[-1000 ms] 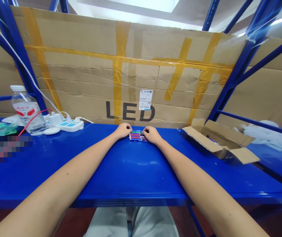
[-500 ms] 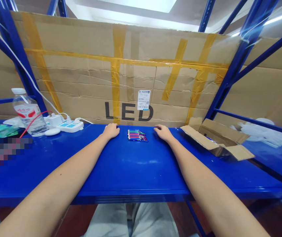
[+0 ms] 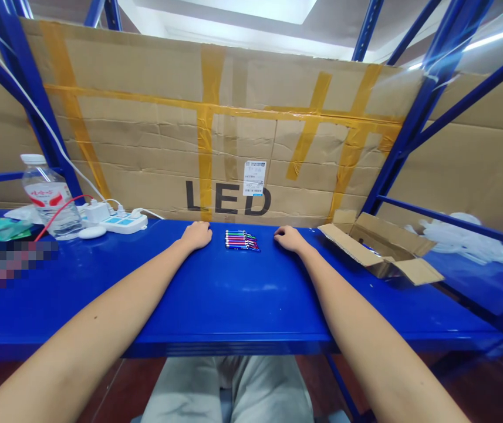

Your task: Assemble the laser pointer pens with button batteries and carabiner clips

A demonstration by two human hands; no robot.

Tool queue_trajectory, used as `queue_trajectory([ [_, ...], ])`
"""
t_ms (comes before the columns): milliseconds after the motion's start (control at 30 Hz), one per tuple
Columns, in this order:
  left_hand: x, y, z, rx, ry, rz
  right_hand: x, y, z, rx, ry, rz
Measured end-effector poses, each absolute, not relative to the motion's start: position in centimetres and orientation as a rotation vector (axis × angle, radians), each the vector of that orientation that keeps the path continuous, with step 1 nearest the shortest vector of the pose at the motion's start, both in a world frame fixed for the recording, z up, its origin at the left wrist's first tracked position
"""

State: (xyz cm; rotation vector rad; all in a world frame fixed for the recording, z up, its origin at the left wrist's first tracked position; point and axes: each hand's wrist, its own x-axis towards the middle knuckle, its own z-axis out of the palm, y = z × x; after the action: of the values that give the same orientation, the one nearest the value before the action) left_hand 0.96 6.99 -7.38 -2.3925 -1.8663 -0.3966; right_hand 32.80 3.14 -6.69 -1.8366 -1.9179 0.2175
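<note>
1. Work item. I read a small batch of coloured pens (image 3: 241, 240) lying flat on the blue shelf (image 3: 233, 305), near its far edge and in front of the cardboard sheet (image 3: 233, 141) lettered "LED". The pens lie side by side, touching. Each long axis runs 9-to-3 o'clock, and the row builds up along the 12-to-6 line.

2. Left hand (image 3: 196, 235). It rests palm down on the shelf at 9 o'clock from the pens, near them but apart. The fingers are loosely curled under and hold nothing.

3. Right hand (image 3: 290, 239). It rests palm down at 3 o'clock from the pens, also apart. The fingers are half curled and grip nothing.

4. Governing relation. The pens sit between the two hands, and each hand faces one set of pen ends along the long axis. The two gaps look about equal, so I cannot call either hand nearer.

5. Surroundings. An open cardboard box (image 3: 383, 252) lies at 3 o'clock beyond the right hand. A water bottle (image 3: 49, 197) and a power strip (image 3: 117, 221) stand well off at 9 o'clock.
</note>
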Motion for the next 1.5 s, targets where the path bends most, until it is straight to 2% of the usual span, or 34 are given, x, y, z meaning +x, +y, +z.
queue_trajectory([
  [833, 1.9, 5.4, -6.7, -2.399, -1.821, -0.305, 32.3, 3.3, -6.9, -1.862, -1.997, 0.134],
  [1000, 3.2, 3.8, -4.7, -2.419, -1.628, -0.545, 31.5, 2.9, -5.8, -1.717, -1.811, 0.042],
  [1167, 5.7, 1.1, -3.2, -2.490, -1.516, -0.682, 29.9, 1.9, -4.5, -1.473, -1.822, 0.245],
  [1333, 6.7, -0.5, -3.2, -2.608, -1.244, -0.475, 28.3, 0.6, -4.0, -1.334, -2.083, 0.379],
  [1500, 6.7, -0.3, -3.8, -2.752, -1.094, -0.412, 27.6, -0.1, -3.8, -1.280, -2.277, 0.437],
])
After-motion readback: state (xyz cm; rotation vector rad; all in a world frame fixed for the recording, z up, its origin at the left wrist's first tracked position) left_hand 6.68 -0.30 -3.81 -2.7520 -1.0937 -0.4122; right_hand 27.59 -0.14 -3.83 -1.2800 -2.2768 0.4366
